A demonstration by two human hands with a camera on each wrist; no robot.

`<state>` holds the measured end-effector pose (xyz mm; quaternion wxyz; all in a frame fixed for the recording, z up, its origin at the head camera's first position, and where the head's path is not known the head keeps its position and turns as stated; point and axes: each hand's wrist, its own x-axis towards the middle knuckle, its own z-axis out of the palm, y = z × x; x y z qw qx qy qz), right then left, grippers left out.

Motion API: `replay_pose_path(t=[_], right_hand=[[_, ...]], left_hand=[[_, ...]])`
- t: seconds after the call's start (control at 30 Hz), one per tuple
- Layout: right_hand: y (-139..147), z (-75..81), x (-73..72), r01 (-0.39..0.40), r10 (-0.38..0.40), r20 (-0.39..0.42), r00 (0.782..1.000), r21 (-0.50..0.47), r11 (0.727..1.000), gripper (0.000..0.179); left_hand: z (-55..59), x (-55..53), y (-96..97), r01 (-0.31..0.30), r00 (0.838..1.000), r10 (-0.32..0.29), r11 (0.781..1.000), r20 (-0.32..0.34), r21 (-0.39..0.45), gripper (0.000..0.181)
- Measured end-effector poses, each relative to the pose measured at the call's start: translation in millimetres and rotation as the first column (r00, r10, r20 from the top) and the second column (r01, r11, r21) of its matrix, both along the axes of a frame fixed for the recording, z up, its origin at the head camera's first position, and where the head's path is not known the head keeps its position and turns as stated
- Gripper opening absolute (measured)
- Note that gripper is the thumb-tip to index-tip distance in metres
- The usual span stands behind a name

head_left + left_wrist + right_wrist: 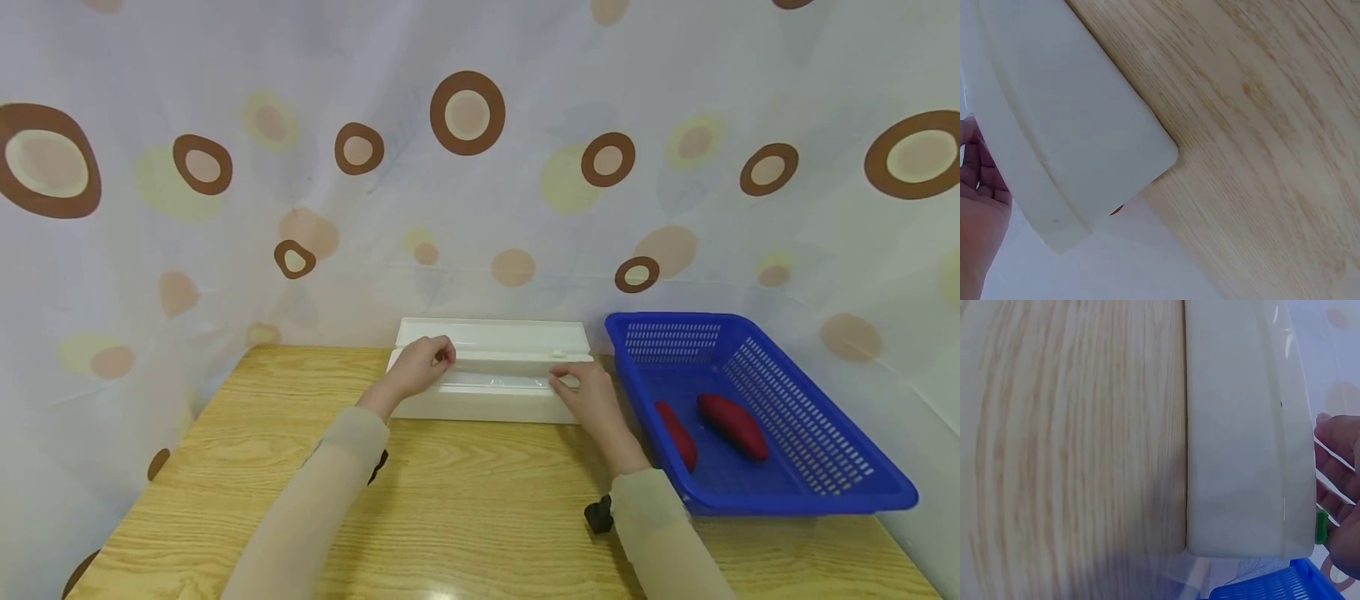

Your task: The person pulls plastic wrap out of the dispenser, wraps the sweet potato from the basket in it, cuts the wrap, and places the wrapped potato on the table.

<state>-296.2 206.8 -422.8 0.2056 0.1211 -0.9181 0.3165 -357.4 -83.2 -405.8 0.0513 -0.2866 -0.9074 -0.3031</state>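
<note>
A long white plastic wrap dispenser (487, 407) lies at the back of the table, its lid (491, 335) raised against the wall side. Clear plastic wrap (495, 381) glints along its opening. At the left end, the left hand (416, 368) pinches the film between thumb and fingers. The right hand (588, 396) pinches it near the right end, thumb and forefinger together. In the right wrist view a small green piece (1321, 526) shows beside the right hand. Both wrist views show the dispenser's front, partly hiding the fingertips behind its upper edge.
To the right stands a blue plastic basket (795, 503) with perforated sides, close by the right forearm. Two dark red sweet potatoes (733, 425) lie inside it. Behind the wooden table (480, 517) hangs a white curtain (510, 208) with brown ring patterns.
</note>
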Motion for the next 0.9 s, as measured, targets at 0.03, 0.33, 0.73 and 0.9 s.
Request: replay_pose_path(t=[0.03,0.33,0.73,0.9], right_hand=[[-2.0,0.3,-0.1,-0.003,0.003,0.002,1.0,0.006,1.0,0.02],[-24.9,-0.6,-5.5,-0.039,0.038,0.025,0.999,0.034,0.999,0.025],[-70.7,2.6,-10.2,-0.056,0.062,-0.056,0.997,0.096,0.994,0.03],[-86.0,2.4,-13.1,0.001,0.006,-0.051,0.999,0.141,0.99,0.037]], left_hand=[[1.6,0.6,0.7,-0.004,1.0,0.004,1.0,0.016,0.008,0.005],[14.9,4.9,4.9,0.013,0.996,-0.02,0.997,0.092,0.079,0.006],[29.7,4.2,13.8,-0.023,0.994,0.009,0.99,0.108,0.136,0.007],[30.3,1.5,14.1,-0.024,0.991,0.004,0.989,0.135,0.145,0.006]])
